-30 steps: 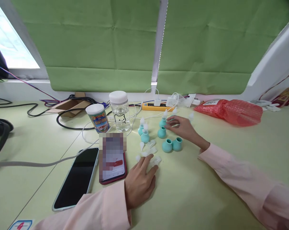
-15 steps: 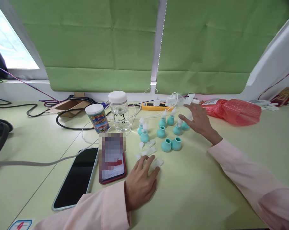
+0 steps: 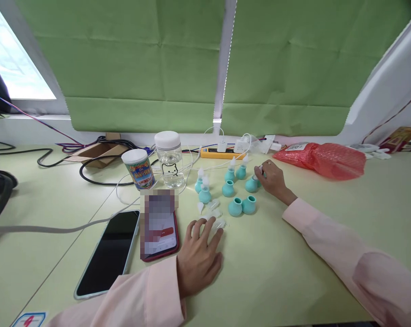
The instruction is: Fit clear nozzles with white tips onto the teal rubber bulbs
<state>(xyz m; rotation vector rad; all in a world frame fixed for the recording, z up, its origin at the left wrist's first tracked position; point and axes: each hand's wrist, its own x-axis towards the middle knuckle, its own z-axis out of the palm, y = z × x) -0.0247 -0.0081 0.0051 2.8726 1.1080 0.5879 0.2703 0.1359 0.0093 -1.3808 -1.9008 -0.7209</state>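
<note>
My left hand [image 3: 200, 256] lies palm down with its fingers spread, the fingertips by the loose translucent tips [image 3: 214, 204] on the table. My right hand [image 3: 275, 180] is closed, pinching a whitish translucent nozzle [image 3: 260, 168] between thumb and fingers, over the right side of the teal group. Its fingers partly hide a teal bulb beneath. Beside it stands another teal bulb [image 3: 251, 184]. Several bulbs carry upright translucent nozzles, such as the teal bulb at the back [image 3: 241, 171]. Bare round openings show on the front pair of bulbs [image 3: 235, 206] and on a middle bulb [image 3: 228, 188].
Left of my left hand lie a phone in a red case [image 3: 166, 243] and a black-screened phone [image 3: 106, 254]. Behind them stand a printed can [image 3: 139, 169] and a clear bottle [image 3: 169, 159]. A yellow power strip [image 3: 208, 152], cables and a red plastic package [image 3: 323, 159] line the back.
My right hand was spread above the bulbs; it has come down and closed on a nozzle. My left hand stays almost in place, fingers still apart.
</note>
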